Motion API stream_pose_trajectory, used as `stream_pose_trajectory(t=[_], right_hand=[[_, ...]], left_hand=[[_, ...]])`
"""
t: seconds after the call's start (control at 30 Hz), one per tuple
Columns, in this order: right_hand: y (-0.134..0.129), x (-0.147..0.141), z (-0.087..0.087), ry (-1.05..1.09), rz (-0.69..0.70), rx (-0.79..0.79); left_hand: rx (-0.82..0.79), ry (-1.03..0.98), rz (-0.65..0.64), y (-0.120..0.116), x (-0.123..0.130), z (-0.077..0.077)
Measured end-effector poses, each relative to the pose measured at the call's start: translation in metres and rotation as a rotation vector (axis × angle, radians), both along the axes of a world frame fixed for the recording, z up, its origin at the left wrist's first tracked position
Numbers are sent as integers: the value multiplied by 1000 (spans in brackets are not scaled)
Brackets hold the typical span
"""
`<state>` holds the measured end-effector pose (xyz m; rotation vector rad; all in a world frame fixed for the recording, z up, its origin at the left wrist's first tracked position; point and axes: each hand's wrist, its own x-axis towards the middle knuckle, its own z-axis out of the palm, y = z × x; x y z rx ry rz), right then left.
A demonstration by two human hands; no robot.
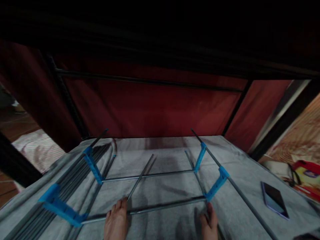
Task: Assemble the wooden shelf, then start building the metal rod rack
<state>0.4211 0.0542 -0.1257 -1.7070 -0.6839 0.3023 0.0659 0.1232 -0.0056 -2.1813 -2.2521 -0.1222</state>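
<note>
My left hand [116, 220] is closed over the near grey crossbar [160, 208], left of its middle. A loose grey rod [140, 178] slants away from beside its fingertips and lies across the far crossbar [162, 174]. My right hand [209, 222] is below the blue connector [217, 185] at the near right corner, its thumb and fingers bent around the lower side tube; the grip is partly hidden. Other blue connectors [92, 165] join the tubes at the left and far right.
Several grey tubes [72, 186] lie side by side at the left on a grey sheet [170, 190]. A phone [275, 200] rests at the right, near a red and yellow packet [308, 176]. Dark frame bars [150, 80] and red cloth [155, 110] stand behind.
</note>
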Motion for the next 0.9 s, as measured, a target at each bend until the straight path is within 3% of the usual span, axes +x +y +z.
stream_pose_trajectory(t=[0.07,0.13,0.27,0.37,0.43,0.53,0.7,0.9], right_hand=[[-4,-23,-4,20,37,130],[0,-38,5,7,141,196],[30,-44,59,-27,323,209],[63,-35,102,-50,263,252],[85,-27,121,-47,218,264],[110,-15,130,17,195,251],[132,-1,130,58,156,242],[154,18,149,15,99,305]], left_hand=[[-38,-38,8,3,4,5],[-49,-113,22,6,13,16],[-15,-236,-24,5,48,58],[33,-227,-118,5,79,91],[68,-198,-185,7,95,105],[131,-145,-234,14,107,115],[183,-93,-281,23,112,129],[122,-109,-287,34,105,151]])
